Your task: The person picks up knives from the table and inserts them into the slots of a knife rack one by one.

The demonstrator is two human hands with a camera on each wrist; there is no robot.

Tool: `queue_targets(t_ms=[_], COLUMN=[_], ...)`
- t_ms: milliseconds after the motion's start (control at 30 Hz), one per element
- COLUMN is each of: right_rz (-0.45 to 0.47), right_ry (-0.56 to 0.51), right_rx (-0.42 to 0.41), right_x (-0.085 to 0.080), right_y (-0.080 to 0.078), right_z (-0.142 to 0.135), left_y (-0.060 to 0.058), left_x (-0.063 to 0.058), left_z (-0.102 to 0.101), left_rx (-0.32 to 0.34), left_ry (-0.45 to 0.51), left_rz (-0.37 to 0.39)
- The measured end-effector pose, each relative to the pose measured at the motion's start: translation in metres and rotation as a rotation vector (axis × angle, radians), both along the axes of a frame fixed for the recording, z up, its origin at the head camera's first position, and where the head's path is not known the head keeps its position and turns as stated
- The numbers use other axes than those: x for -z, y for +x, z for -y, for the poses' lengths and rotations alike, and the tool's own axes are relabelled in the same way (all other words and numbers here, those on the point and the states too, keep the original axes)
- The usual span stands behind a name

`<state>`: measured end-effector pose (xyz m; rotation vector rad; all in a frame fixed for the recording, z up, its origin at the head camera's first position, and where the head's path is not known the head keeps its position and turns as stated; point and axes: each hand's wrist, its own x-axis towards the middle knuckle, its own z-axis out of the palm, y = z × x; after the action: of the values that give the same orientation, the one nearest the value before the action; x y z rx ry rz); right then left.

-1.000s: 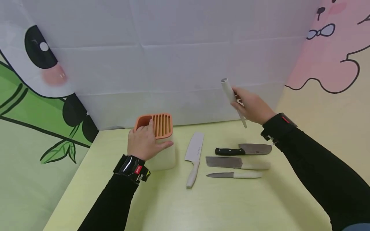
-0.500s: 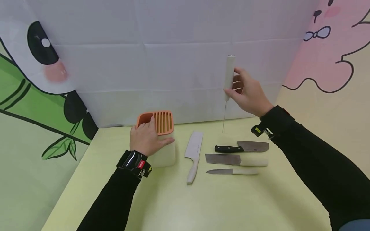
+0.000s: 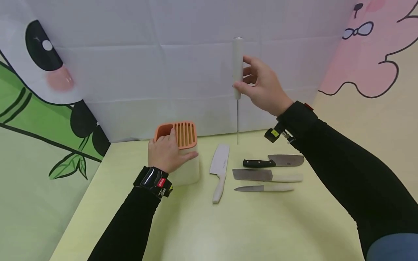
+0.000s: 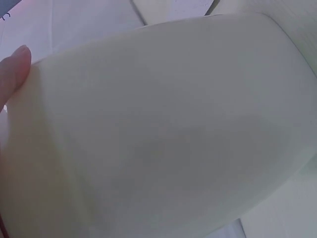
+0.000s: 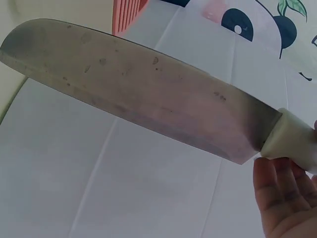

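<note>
In the head view my right hand (image 3: 265, 87) pinches the white handle of a kitchen knife (image 3: 238, 54), raised upright in the air with the blade pointing down and seen edge-on. The right wrist view shows its broad, spotted blade (image 5: 143, 91) from the side. My left hand (image 3: 166, 154) holds a cream knife block (image 3: 185, 169) at its upper left, the index finger at the open compartment of the orange slotted top (image 3: 187, 135) and the thumb along the front. The block's smooth wall (image 4: 173, 119) fills most of the left wrist view.
Right of the block a white-handled cleaver (image 3: 219, 170) lies lengthwise on the table (image 3: 202, 232). Further right, three knives lie crosswise: a black-handled knife (image 3: 273, 161), a white-handled cleaver (image 3: 267, 175) and a small paring knife (image 3: 263, 188). A white cloth (image 3: 130, 79) hangs behind.
My right hand has lifted the kitchen knife and moved it left, toward the knife block. The blade has turned from slanted to upright. My left hand stays on the block.
</note>
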<state>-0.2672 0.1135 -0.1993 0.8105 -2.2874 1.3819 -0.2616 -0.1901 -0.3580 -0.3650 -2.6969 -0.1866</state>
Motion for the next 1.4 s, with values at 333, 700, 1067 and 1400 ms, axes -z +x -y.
queue_targets(t_ms=[333, 700, 1067, 1400], right_rz=[0.076, 0.065, -0.03, -0.079], right_ry=[-0.113, -0.181, -0.279, -0.365], right_rx=[-0.107, -0.168, -0.216, -0.242], right_x=[-0.006, -0.024, -0.04, -0.034], right_y=[0.001, 0.004, 0.009, 0.003], right_z=[0.024, 0.05, 0.082, 0.116], left_y=[0.003, 0.009, 0.012, 0.012], left_x=[-0.003, -0.005, -0.003, -0.004], left_z=[-0.004, -0.003, -0.002, 0.003], left_rx=[0.006, 0.0, 0.022, 0.031], left_ry=[-0.006, 0.017, 0.045, 0.053], left_rz=[0.011, 0.022, -0.004, -0.033])
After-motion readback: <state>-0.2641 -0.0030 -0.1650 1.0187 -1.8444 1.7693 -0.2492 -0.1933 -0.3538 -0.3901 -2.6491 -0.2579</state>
